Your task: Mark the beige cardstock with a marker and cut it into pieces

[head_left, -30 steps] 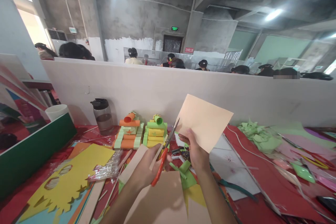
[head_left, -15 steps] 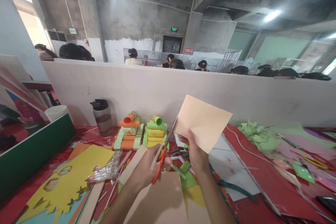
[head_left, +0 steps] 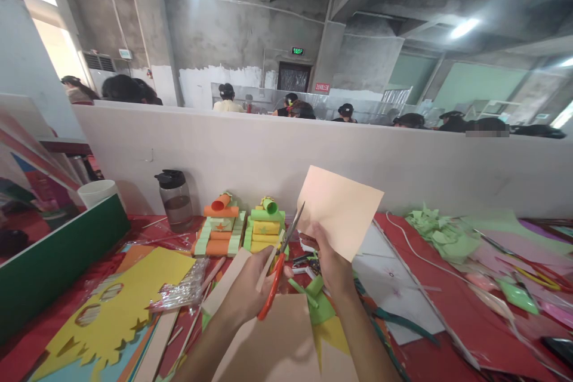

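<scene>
My left hand [head_left: 246, 289] grips orange-handled scissors [head_left: 276, 283], whose blades point up and slightly right. A narrow peach strip [head_left: 267, 268] also sticks up from its fingers. In my right hand [head_left: 332, 262], a peach sheet of paper [head_left: 342, 206] is pinched near its lower edge and held up off the table. The scissor blades lie at the sheet's left edge, slightly apart. Below my hands rests a larger peach sheet [head_left: 273, 340]. Two paper models shaped like tanks stand beyond: one orange and pale green [head_left: 219, 227], the other yellow and green [head_left: 266, 224].
Cut yellow paper [head_left: 147, 277] and crinkled clear plastic [head_left: 183, 289] lie at left, near a dark-lidded bottle [head_left: 174, 200] and a green board [head_left: 67, 274]. To the right are white sheets [head_left: 394, 286], crumpled green paper [head_left: 441, 233] and other scissors [head_left: 537, 274]. A white partition [head_left: 313, 143] rises behind.
The peach sheet in my right hand has shifted left and slightly down, so its left edge now meets the scissor blades. My left hand has barely moved.
</scene>
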`<action>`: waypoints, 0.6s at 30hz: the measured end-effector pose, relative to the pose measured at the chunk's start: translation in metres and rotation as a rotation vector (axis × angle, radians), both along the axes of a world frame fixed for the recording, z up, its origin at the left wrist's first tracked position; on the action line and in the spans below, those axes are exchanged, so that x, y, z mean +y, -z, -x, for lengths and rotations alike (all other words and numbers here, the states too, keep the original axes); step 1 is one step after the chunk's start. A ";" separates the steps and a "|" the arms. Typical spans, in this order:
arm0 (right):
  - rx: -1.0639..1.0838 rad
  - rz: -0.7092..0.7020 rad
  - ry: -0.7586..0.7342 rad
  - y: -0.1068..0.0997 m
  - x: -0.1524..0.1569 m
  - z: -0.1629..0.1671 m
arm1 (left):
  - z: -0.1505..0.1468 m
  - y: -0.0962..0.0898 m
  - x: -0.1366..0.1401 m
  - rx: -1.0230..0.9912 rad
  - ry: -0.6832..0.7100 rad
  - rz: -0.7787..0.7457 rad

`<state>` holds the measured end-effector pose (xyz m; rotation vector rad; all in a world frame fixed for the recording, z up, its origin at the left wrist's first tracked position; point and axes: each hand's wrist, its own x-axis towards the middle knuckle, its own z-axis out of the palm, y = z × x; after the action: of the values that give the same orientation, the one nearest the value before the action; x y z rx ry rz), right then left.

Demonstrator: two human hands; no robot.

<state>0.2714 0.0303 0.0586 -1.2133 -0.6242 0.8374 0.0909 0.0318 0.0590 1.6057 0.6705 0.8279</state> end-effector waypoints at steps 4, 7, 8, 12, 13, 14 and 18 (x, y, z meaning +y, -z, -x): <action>0.006 0.000 0.008 0.003 0.001 0.000 | 0.001 0.002 -0.001 0.013 -0.037 -0.001; -0.027 0.034 0.009 0.004 0.001 -0.002 | 0.001 0.005 -0.001 -0.006 -0.040 -0.023; -0.042 0.039 0.008 0.004 0.000 -0.002 | 0.000 0.005 -0.001 -0.017 -0.029 -0.028; -0.088 0.037 0.015 0.004 -0.001 -0.003 | -0.002 0.005 -0.001 -0.021 -0.022 0.007; -0.089 0.034 0.018 0.004 -0.001 -0.003 | -0.002 0.004 -0.001 -0.012 -0.027 0.019; -0.086 0.033 0.019 0.004 -0.001 -0.003 | -0.003 0.002 -0.001 -0.002 -0.026 0.032; -0.075 0.007 0.007 0.002 0.000 -0.002 | -0.002 -0.007 -0.001 0.016 0.002 0.064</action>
<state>0.2730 0.0298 0.0566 -1.2574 -0.6776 0.7921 0.0925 0.0305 0.0660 1.5568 0.6997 0.7858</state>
